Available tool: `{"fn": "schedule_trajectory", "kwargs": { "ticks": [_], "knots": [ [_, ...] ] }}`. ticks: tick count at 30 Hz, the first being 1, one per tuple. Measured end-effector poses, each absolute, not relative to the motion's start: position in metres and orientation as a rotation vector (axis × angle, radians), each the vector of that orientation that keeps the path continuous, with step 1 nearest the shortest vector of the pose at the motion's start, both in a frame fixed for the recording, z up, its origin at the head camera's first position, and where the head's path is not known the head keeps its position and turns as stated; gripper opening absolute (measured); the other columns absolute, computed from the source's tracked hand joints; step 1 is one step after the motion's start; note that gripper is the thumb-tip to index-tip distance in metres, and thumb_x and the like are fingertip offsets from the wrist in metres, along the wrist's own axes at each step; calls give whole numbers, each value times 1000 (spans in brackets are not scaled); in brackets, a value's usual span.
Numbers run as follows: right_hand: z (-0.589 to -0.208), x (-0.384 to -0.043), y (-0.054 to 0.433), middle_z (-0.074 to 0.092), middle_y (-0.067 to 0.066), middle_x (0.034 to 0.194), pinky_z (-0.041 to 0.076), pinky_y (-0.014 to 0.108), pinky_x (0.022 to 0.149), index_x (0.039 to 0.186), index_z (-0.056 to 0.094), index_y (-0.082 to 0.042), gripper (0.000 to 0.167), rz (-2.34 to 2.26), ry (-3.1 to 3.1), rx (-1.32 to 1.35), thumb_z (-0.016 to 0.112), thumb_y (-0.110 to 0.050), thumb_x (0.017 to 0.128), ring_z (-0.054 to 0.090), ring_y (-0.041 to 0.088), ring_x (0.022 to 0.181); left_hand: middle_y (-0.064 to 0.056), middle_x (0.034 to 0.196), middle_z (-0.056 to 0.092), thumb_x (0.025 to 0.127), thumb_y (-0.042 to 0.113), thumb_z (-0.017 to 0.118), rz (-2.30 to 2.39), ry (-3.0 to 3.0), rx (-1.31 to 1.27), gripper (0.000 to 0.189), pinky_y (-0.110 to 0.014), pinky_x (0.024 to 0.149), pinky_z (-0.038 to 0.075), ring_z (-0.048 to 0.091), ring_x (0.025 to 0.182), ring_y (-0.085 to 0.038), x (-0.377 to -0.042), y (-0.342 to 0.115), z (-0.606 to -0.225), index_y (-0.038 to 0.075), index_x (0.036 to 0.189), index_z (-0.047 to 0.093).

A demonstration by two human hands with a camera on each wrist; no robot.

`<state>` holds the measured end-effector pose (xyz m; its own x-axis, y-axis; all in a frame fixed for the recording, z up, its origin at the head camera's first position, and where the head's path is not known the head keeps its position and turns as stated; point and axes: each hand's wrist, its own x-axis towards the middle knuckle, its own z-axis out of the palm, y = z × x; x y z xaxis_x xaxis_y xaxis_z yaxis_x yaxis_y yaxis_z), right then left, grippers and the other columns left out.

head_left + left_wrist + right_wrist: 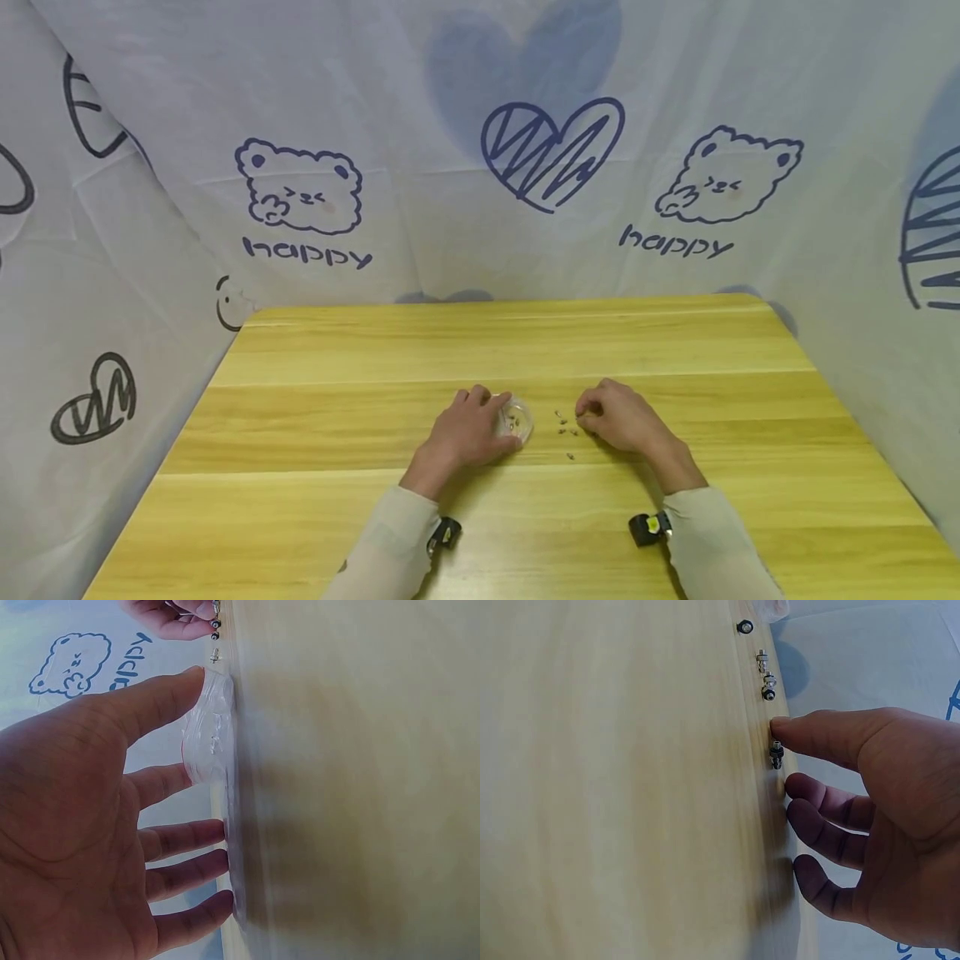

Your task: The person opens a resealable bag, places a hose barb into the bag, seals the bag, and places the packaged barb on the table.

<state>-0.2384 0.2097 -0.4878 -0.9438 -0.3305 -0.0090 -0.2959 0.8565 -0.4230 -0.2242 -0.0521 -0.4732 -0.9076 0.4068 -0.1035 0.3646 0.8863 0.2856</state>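
Note:
My left hand holds a clear plastic zip bag on the table, thumb and index finger at either side of its gaping mouth. The other fingertips rest along the bag. A few small metal fittings show inside it. To the right of the bag, my right hand is lowered to the tabletop, its thumb and index tips brought together at a tiny metal fitting that is mostly hidden. Another fitting, metal with a dark ring, lies just below the thumb. Several more fittings lie between the hands.
The wood-grain table extends widely around both hands. Behind it and at the sides hangs a white cloth printed with bears and hearts. Each wrist carries a small black camera.

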Motion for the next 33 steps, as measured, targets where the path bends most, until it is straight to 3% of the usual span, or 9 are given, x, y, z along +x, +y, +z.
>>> {"fn": "schedule_trajectory", "kwargs": {
  "ticks": [10,33],
  "knots": [
    [-485,-239,200,56,-2,88,46,36,77,87,67,-19,4,-659,2942,-540,65,-19,91,51,12,81,-12,136,49,86,58,62,376,2900,594,73,-44,82,52,48,117,-29,-223,-53,-471,22,147,44],
    [-474,-239,145,56,-5,89,45,30,74,93,67,-17,5,-839,2875,-705,62,-17,94,52,9,80,-9,134,49,86,58,62,382,2900,570,72,-43,80,52,48,116,-28,-224,-52,-472,23,146,44]
  ]
}}
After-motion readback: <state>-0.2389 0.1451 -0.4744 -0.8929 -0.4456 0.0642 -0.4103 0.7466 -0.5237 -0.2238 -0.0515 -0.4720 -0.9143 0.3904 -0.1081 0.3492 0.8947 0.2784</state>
